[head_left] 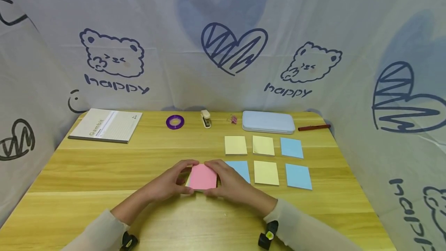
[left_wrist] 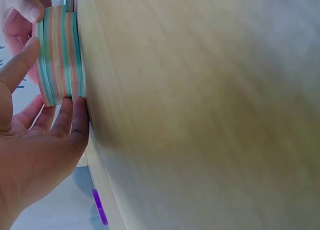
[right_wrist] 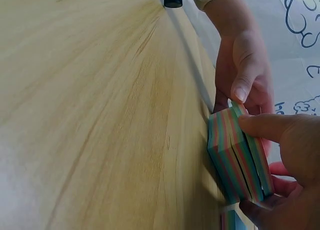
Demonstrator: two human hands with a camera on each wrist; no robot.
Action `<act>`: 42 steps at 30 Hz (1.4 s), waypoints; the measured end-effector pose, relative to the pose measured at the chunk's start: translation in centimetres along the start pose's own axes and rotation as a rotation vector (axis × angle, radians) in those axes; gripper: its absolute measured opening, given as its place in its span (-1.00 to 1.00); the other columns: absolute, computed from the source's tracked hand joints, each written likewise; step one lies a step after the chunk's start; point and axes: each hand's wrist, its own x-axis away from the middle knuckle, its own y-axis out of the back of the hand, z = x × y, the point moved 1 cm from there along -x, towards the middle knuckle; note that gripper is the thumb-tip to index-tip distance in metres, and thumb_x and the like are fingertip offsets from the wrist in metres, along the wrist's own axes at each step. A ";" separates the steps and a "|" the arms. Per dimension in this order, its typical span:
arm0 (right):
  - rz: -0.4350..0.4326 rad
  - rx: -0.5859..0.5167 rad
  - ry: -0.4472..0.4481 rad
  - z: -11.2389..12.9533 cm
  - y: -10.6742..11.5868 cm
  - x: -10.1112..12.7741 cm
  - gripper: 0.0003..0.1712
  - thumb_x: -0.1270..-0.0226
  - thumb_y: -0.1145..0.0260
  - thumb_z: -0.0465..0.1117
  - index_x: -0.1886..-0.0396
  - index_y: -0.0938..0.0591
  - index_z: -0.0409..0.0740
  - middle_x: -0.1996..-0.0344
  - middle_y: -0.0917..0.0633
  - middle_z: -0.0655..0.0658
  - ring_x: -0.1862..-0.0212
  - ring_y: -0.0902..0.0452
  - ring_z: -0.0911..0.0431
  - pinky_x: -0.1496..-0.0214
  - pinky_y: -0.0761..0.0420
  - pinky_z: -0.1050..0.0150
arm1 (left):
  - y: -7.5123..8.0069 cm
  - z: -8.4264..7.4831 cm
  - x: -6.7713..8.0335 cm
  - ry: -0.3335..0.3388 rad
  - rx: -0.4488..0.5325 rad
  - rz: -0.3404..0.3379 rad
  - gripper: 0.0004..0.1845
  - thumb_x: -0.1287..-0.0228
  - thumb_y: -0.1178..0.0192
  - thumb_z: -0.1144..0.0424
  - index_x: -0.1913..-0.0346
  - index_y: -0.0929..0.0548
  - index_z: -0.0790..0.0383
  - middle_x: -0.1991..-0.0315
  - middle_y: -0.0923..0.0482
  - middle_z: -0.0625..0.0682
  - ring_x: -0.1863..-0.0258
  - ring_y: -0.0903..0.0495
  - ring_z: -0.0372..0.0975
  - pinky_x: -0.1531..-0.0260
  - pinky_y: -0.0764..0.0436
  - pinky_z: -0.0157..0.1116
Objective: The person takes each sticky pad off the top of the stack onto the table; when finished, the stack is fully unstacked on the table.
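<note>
A stack of sticky note pads (head_left: 203, 176) with a pink top sheet lies between both hands at the middle of the table. Its striped pink, green and yellow edges (left_wrist: 59, 54) show in the left wrist view, the layers slightly offset. My left hand (head_left: 170, 181) grips the left side, thumb at the near edge and fingers along the far side. From the right, my right hand (head_left: 231, 181) holds the same stack (right_wrist: 237, 152), with thumb and fingers at its edges. Beside the right hand, a blue sticky note pad (head_left: 241, 169) is partly hidden behind it.
Yellow pads (head_left: 235, 145) and blue pads (head_left: 298, 176) lie in two rows at right. Along the back are a notebook (head_left: 108, 125), purple tape roll (head_left: 175, 122), stapler (head_left: 206, 119), pink clips (head_left: 233, 119), pale blue case (head_left: 268, 122) and dark red pen (head_left: 314, 128).
</note>
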 end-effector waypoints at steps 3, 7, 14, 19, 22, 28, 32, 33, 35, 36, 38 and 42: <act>-0.013 -0.004 0.010 -0.1 0.4 0.3 -0.05 -0.22 -0.59 -0.04 -0.53 -0.37 -0.16 -0.38 -0.48 -0.09 -0.36 -0.45 0.01 -0.39 -0.51 0.00 | 0.0 -0.1 0.0 0.002 0.005 0.001 -0.12 -0.30 -0.44 0.29 -0.57 -0.19 0.21 -0.56 -0.16 0.28 -0.53 -0.13 0.30 -0.39 -0.30 0.29; -0.039 -0.004 0.028 -0.7 0.9 1.1 -0.07 -0.19 -0.61 -0.09 -0.50 -0.40 -0.19 -0.36 -0.50 -0.12 -0.35 -0.47 -0.02 -0.37 -0.52 -0.06 | -0.1 -0.1 0.0 0.005 0.011 0.005 -0.11 -0.30 -0.44 0.32 -0.58 -0.16 0.24 -0.56 -0.15 0.28 -0.54 -0.11 0.31 -0.39 -0.28 0.31; -0.061 -0.034 0.004 -2.2 1.6 3.8 -0.07 -0.17 -0.62 -0.10 -0.51 -0.41 -0.13 -0.38 -0.49 -0.06 -0.40 -0.42 -0.02 -0.40 -0.48 -0.11 | -0.1 0.0 -0.1 0.003 0.007 0.006 -0.11 -0.31 -0.42 0.34 -0.58 -0.15 0.26 -0.57 -0.12 0.28 -0.55 -0.09 0.30 -0.40 -0.27 0.29; -0.051 -0.018 0.011 -2.9 2.0 6.3 -0.08 -0.19 -0.60 -0.05 -0.50 -0.41 -0.09 -0.39 -0.47 0.03 -0.42 -0.40 0.06 -0.43 -0.46 -0.07 | -0.1 0.1 0.0 0.005 0.002 0.003 -0.12 -0.31 -0.42 0.34 -0.58 -0.16 0.25 -0.58 -0.10 0.28 -0.55 -0.08 0.30 -0.41 -0.27 0.27; -0.042 0.017 0.040 -3.2 2.0 7.9 -0.10 -0.20 -0.59 -0.01 -0.49 -0.42 -0.07 -0.39 -0.48 0.05 -0.40 -0.42 0.07 -0.42 -0.48 -0.05 | -0.2 0.0 0.0 0.003 -0.003 0.003 -0.11 -0.31 -0.42 0.33 -0.59 -0.15 0.24 -0.58 -0.09 0.29 -0.55 -0.08 0.31 -0.41 -0.27 0.27; -0.044 0.063 0.065 -3.8 1.8 10.4 -0.07 -0.18 -0.59 0.05 -0.50 -0.41 -0.05 -0.37 -0.48 0.09 -0.37 -0.45 0.08 -0.38 -0.52 -0.03 | -0.2 -0.1 0.0 -0.001 -0.004 0.000 -0.12 -0.32 -0.41 0.33 -0.59 -0.15 0.25 -0.58 -0.10 0.28 -0.55 -0.09 0.30 -0.42 -0.27 0.25; -0.028 0.101 0.052 -4.4 1.6 11.2 -0.08 -0.21 -0.56 0.09 -0.50 -0.41 -0.05 -0.40 -0.46 0.06 -0.38 -0.44 0.06 -0.37 -0.53 -0.04 | -0.1 -0.3 0.1 -0.007 -0.014 -0.006 -0.13 -0.33 -0.40 0.33 -0.58 -0.15 0.26 -0.57 -0.11 0.29 -0.54 -0.09 0.31 -0.41 -0.28 0.26; -0.022 0.114 0.052 -4.5 1.5 11.4 -0.09 -0.23 -0.56 0.09 -0.50 -0.41 -0.05 -0.41 -0.45 0.04 -0.39 -0.44 0.04 -0.37 -0.54 -0.05 | -0.1 -0.3 0.1 -0.009 -0.015 -0.007 -0.13 -0.33 -0.40 0.34 -0.58 -0.15 0.26 -0.57 -0.11 0.30 -0.54 -0.09 0.32 -0.41 -0.28 0.26; -0.012 0.146 0.056 -4.7 1.4 11.6 -0.10 -0.24 -0.54 0.09 -0.50 -0.41 -0.05 -0.42 -0.44 -0.01 -0.40 -0.43 0.01 -0.37 -0.54 -0.06 | -0.1 -0.4 0.1 -0.017 -0.020 -0.005 -0.14 -0.34 -0.40 0.34 -0.57 -0.15 0.28 -0.56 -0.11 0.32 -0.53 -0.09 0.34 -0.40 -0.29 0.28; -0.009 0.160 0.060 -4.7 1.3 11.6 -0.11 -0.24 -0.54 0.09 -0.50 -0.41 -0.06 -0.43 -0.44 -0.02 -0.40 -0.43 -0.01 -0.36 -0.54 -0.07 | -0.1 -0.4 0.1 -0.021 -0.023 -0.004 -0.15 -0.34 -0.39 0.34 -0.57 -0.15 0.29 -0.56 -0.11 0.33 -0.53 -0.09 0.35 -0.39 -0.29 0.28; -0.010 0.182 0.072 -4.8 1.2 11.7 -0.11 -0.24 -0.55 0.07 -0.50 -0.41 -0.07 -0.43 -0.44 -0.05 -0.40 -0.43 -0.02 -0.36 -0.54 -0.07 | -0.1 -0.4 0.1 -0.024 -0.025 -0.002 -0.15 -0.34 -0.39 0.35 -0.57 -0.16 0.30 -0.56 -0.11 0.33 -0.53 -0.09 0.35 -0.39 -0.30 0.28; -0.009 0.194 0.086 -4.7 1.3 11.7 -0.10 -0.24 -0.55 0.05 -0.50 -0.41 -0.08 -0.43 -0.43 -0.04 -0.40 -0.43 -0.01 -0.35 -0.55 -0.04 | -0.2 -0.4 0.1 -0.018 -0.025 -0.003 -0.16 -0.35 -0.38 0.35 -0.57 -0.16 0.29 -0.56 -0.12 0.31 -0.53 -0.10 0.33 -0.39 -0.31 0.27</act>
